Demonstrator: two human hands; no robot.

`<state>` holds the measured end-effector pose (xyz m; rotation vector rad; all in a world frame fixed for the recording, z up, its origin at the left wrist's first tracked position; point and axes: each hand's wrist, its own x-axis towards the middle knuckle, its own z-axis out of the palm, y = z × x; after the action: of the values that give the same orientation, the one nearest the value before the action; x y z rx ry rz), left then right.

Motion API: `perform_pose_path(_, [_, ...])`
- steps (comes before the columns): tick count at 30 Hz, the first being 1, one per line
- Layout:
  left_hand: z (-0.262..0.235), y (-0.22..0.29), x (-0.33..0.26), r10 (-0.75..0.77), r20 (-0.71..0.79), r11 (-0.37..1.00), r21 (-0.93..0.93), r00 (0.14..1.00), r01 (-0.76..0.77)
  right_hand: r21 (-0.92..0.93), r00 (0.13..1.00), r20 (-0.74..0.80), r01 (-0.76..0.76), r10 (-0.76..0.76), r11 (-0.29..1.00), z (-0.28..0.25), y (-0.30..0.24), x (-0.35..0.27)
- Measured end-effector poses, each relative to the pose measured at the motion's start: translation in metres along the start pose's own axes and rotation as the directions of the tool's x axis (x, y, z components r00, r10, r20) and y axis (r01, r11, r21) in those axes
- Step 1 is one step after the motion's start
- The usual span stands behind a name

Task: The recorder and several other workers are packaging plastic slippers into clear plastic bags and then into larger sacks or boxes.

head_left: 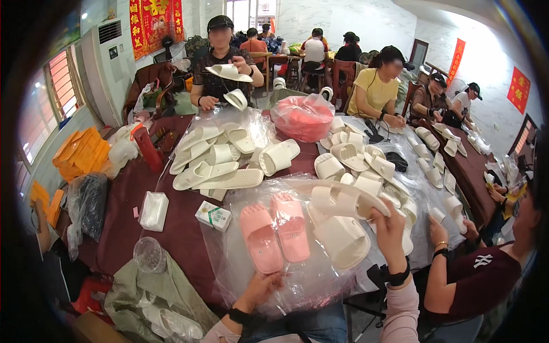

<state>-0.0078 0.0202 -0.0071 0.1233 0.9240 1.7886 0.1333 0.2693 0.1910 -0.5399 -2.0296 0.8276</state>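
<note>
The left hand (258, 287) is laid on the clear plastic bag (240, 268), fingers seemingly curled into its near edge. Just beyond, 2 pink slippers (275, 230) lie inside, long axes running away from the body. Rightward, a cream slipper (349, 200) is pinched by the raised right hand (390, 228), lying crosswise.

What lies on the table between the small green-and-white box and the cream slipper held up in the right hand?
In the head view, a pair of pink slippers in a clear plastic bag lies between the box and the cream slipper held in the right hand.
</note>
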Motion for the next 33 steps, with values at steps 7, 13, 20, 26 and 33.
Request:
perform_pose_path(7, [-0.022,-0.007,0.007,0.011,0.098,1.0,0.025,0.995,-0.014,0.229,0.931,0.121,-0.363,0.343,0.903,-0.02,-0.038,0.039])
perform_pose_path(13, [-0.029,-0.012,0.01,-0.086,0.069,0.993,0.089,0.994,0.08,0.45,0.895,0.173,-0.444,0.412,0.775,0.008,0.01,0.092])
perform_pose_path(20, [0.001,-0.006,0.008,0.045,0.102,0.997,0.051,0.994,-0.051,0.809,0.9,0.151,-0.35,0.41,0.471,0.035,0.044,0.146])
perform_pose_path(26, [-0.024,0.0,0.004,0.029,0.043,0.982,0.184,0.999,-0.036,0.556,0.885,0.357,-0.458,0.299,0.694,0.091,0.075,0.121])
perform_pose_path(33, [-0.015,-0.019,0.012,0.065,0.158,0.977,0.192,0.985,-0.095,0.117,0.85,0.479,-0.309,0.219,0.944,0.099,0.133,0.056])
